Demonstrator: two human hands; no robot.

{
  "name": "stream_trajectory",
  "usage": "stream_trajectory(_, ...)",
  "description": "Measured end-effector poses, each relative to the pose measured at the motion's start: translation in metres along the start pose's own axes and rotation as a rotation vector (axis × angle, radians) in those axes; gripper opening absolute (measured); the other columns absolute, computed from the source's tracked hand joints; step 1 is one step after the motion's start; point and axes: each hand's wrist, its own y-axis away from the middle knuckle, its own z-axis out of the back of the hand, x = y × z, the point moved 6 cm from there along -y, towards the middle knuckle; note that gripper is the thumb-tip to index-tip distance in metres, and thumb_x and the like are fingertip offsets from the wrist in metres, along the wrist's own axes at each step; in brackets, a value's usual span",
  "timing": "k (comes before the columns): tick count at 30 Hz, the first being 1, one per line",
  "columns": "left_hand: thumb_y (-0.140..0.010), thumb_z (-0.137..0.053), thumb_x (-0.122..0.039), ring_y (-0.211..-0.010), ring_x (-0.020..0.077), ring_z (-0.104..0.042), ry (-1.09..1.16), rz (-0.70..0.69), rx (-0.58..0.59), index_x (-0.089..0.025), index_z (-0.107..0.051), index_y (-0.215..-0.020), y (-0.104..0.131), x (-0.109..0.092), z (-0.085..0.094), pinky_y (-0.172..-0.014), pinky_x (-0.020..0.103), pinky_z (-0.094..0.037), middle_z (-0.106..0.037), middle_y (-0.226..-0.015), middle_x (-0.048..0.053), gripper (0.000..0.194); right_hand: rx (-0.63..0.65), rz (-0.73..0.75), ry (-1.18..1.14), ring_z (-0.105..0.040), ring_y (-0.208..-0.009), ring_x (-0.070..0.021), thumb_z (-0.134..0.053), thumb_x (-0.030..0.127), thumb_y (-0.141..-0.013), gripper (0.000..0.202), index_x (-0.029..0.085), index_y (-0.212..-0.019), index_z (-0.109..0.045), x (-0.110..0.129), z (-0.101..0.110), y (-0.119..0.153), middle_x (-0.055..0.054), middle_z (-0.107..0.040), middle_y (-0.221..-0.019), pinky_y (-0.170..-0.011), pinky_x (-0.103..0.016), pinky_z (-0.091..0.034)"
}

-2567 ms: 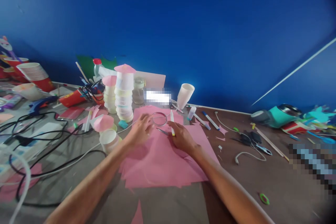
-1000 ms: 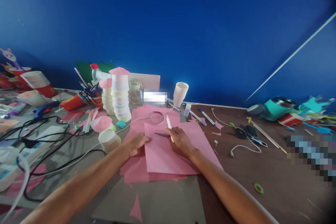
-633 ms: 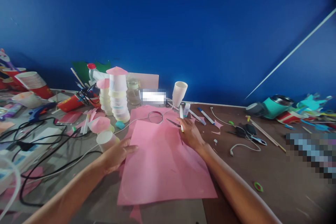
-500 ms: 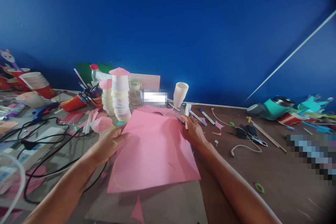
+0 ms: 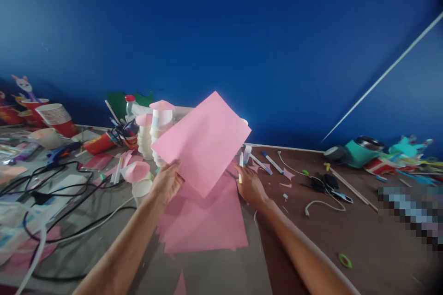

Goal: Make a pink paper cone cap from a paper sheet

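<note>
A pink paper sheet (image 5: 204,143) is raised and tilted cornerwise, its lower left edge pinched in my left hand (image 5: 168,181). Beneath it, more pink sheets (image 5: 207,230) lie in an uneven stack on a grey board (image 5: 224,272). My right hand (image 5: 251,185), to the right of the stack, has its fingers closed round a white pen-like tool (image 5: 241,165) pointing upward. Left of the raised sheet stand stacked white cups with pink paper cone tops (image 5: 162,106); the sheet hides part of them.
Black cables (image 5: 74,166) and a power strip (image 5: 65,189) crowd the left. A white cup (image 5: 141,189) is near my left forearm. On the right are markers (image 5: 273,162), a white cord (image 5: 321,203), sticks (image 5: 349,185) and a teal container (image 5: 363,152).
My left hand has lifted one pink sheet and turned it cornerwise, uncovering the pink stack below. My right hand has come off the paper and moved slightly lower, still with the pen-like tool.
</note>
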Motion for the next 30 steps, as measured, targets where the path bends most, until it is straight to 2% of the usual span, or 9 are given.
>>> stream_trajectory(3,-0.079,-0.064,0.004,-0.053,0.0094,-0.066,0.067,0.053,0.0,-0.014,-0.063,-0.075,-0.007,0.022,-0.002,-0.05,0.013,-0.053,-0.069,-0.06,-0.003,0.019,-0.012,-0.022,0.002,-0.067,-0.09,-0.0239,-0.045,0.003,-0.075,0.054,0.014,-0.128,-0.053,0.0,0.006,0.0,-0.011,-0.073,-0.098,-0.083,-0.036,-0.053)
stream_trajectory(5,-0.082,-0.061,0.003,-0.059,0.0107,-0.069,0.082,0.074,0.023,-0.014,-0.064,-0.077,-0.01,0.031,-0.002,-0.054,0.014,-0.055,-0.072,-0.066,-0.001,0.018,-0.033,-0.04,0.0,-0.068,-0.088,-0.0233,-0.043,0.004,-0.078,0.054,0.013,-0.131,-0.05,-0.001,0.011,0.0,-0.01,-0.073,-0.096,-0.081,-0.035,-0.053)
stream_trajectory(8,-0.085,-0.061,0.0,-0.069,0.0136,-0.073,0.105,0.092,0.052,-0.013,-0.067,-0.082,-0.015,0.039,0.003,-0.064,0.018,-0.059,-0.076,-0.074,0.002,0.015,-0.027,-0.023,0.01,-0.068,-0.09,-0.0236,-0.043,0.005,-0.078,0.051,0.014,-0.127,-0.053,0.003,0.016,0.001,-0.009,-0.074,-0.096,-0.083,-0.035,-0.05)
stream_trajectory(13,-0.083,-0.066,-0.004,-0.076,0.0148,-0.074,0.126,0.081,0.076,-0.012,-0.07,-0.095,-0.023,0.04,0.016,-0.073,0.022,-0.061,-0.078,-0.083,0.004,0.015,0.111,0.072,0.071,-0.067,-0.079,-0.0214,-0.047,0.0,-0.072,0.052,0.014,-0.12,-0.061,0.022,0.012,0.004,-0.006,-0.074,-0.083,-0.081,-0.034,-0.043)
stream_trajectory(17,-0.085,-0.067,-0.008,-0.079,0.0166,-0.075,0.147,0.1,0.117,-0.013,-0.069,-0.108,-0.025,0.043,0.021,-0.075,0.024,-0.062,-0.079,-0.09,0.007,0.023,0.238,0.112,0.125,-0.066,-0.08,-0.0214,-0.048,0.002,-0.075,0.052,0.015,-0.124,-0.059,0.037,0.008,0.008,-0.006,-0.074,-0.085,-0.081,-0.034,-0.04)
stream_trajectory(21,-0.09,-0.064,-0.012,-0.085,0.0184,-0.076,0.189,0.129,0.14,-0.014,-0.064,-0.122,-0.021,0.048,0.02,-0.088,0.03,-0.06,-0.079,-0.1,0.009,0.033,0.406,0.187,0.169,-0.066,-0.081,-0.0217,-0.048,0.004,-0.081,0.048,0.016,-0.126,-0.058,0.054,-0.001,0.014,-0.006,-0.074,-0.086,-0.08,-0.034,-0.038)
stream_trajectory(23,-0.092,-0.061,-0.011,-0.088,0.0194,-0.076,0.207,0.158,0.145,-0.014,-0.063,-0.127,-0.018,0.052,0.019,-0.095,0.033,-0.058,-0.079,-0.102,0.009,0.035,0.442,0.227,0.166,-0.065,-0.081,-0.0216,-0.047,0.006,-0.086,0.042,0.017,-0.126,-0.058,0.062,-0.004,0.016,-0.006,-0.074,-0.086,-0.079,-0.035,-0.038)
stream_trajectory(28,-0.094,-0.053,-0.006,-0.091,0.0208,-0.076,0.256,0.215,0.149,-0.017,-0.064,-0.127,-0.018,0.063,0.019,-0.099,0.034,-0.056,-0.079,-0.101,0.007,0.036,0.469,0.276,0.163,-0.064,-0.08,-0.0219,-0.047,0.011,-0.091,0.024,0.018,-0.103,-0.067,0.074,-0.009,0.019,-0.006,-0.072,-0.081,-0.078,-0.035,-0.039)
stream_trajectory(30,-0.095,-0.051,-0.006,-0.09,0.0212,-0.076,0.274,0.218,0.158,-0.017,-0.064,-0.126,-0.021,0.065,0.021,-0.098,0.035,-0.057,-0.079,-0.099,0.006,0.036,0.469,0.276,0.157,-0.064,-0.084,-0.0224,-0.048,0.011,-0.089,0.029,0.017,-0.112,-0.065,0.074,-0.009,0.019,-0.007,-0.072,-0.086,-0.08,-0.035,-0.04)
